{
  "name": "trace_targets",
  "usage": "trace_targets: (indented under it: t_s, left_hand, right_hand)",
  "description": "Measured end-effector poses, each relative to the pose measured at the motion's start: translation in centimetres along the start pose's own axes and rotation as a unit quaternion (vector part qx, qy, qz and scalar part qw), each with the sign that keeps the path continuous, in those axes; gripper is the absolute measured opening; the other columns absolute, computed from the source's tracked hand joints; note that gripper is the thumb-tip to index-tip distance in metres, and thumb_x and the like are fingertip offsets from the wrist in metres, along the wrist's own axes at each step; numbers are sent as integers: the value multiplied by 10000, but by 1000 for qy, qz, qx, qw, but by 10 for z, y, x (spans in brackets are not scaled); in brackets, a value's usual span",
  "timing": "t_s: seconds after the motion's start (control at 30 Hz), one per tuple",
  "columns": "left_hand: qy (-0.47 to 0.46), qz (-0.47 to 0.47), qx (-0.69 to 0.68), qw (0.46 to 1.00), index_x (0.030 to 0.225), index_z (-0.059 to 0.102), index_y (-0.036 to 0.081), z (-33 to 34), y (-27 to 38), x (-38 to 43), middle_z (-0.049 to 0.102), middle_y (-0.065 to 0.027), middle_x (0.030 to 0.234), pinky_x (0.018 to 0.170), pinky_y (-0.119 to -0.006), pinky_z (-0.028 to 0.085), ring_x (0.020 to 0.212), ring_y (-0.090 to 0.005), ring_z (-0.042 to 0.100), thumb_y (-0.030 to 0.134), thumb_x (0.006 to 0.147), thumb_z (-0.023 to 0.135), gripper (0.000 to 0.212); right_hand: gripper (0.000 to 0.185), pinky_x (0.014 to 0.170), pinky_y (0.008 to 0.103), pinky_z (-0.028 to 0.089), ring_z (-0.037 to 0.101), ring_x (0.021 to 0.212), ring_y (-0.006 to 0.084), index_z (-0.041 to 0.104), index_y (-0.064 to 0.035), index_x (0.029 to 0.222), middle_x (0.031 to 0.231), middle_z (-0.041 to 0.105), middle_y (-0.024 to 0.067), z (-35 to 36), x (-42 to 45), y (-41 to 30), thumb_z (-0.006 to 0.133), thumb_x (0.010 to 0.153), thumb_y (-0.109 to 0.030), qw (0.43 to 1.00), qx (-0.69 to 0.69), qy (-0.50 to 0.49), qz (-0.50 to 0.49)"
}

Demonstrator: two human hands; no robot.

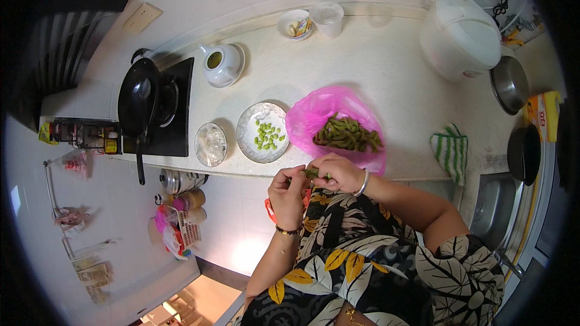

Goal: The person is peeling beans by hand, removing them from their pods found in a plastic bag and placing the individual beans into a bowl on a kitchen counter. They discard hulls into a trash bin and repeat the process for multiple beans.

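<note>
Both of my hands meet at the counter's front edge around a green soybean pod (311, 173). My left hand (290, 192) pinches one end between thumb and fingers. The other end is in my right hand (339, 173), whose curled fingers hide part of it. Just beyond them lies an open pink plastic bag (308, 104), with a heap of soybean pods (346, 133) inside. To its left, a patterned plate (249, 122) carries several loose shelled green beans (267, 136). Something red, partly hidden, shows below my hands.
A small bowl (210, 145) with pale, unclear contents stands left of the plate. Behind are a white teapot (222, 63), a small bowl (283, 25) and a plastic cup (327, 18). A black wok (138, 95) sits left; a rice cooker (462, 36), striped cloth (448, 149) and sink (491, 217) lie right.
</note>
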State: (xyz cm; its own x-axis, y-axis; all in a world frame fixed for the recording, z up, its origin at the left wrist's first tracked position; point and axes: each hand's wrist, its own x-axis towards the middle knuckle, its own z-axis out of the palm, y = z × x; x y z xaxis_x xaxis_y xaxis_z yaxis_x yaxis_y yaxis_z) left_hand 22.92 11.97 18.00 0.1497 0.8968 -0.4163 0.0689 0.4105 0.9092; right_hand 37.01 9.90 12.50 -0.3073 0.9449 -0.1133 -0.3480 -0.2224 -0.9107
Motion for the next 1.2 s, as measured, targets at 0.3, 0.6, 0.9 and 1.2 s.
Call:
trace_targets:
  t_s: [0.3,0.6,0.9,1.2]
  left_hand:
    - [0,-61,-281,958,779,489,54,-25,-3,8,504,-64,730,580,-303,436,714,-188,520,157,774,406,132]
    - [-90,-147,-130,976,955,530,24,-23,-2,12,503,9,726,403,-179,276,507,-61,399,157,832,465,193]
    - [-128,-94,-87,983,863,584,28,-12,-1,11,570,-11,723,400,-172,282,466,-35,371,112,810,545,107]
    - [-131,-110,-115,979,864,578,-8,-12,15,6,605,-51,745,370,-169,277,433,-31,361,67,807,539,102]
  right_hand:
    - [195,648,358,458,574,700,303,598,-17,880,766,600,160,-72,31,19,524,746,-138,776,-557,263,135]
    - [229,620,287,452,577,664,204,603,4,872,736,611,117,-67,14,-3,632,702,-146,942,-303,81,121]
    - [229,603,237,433,549,648,104,596,7,872,749,606,61,-12,-17,-46,634,730,-170,958,-279,57,-18]
    - [111,498,307,446,552,577,213,498,-55,807,624,495,54,15,-28,-53,543,741,-133,750,-603,154,-222]
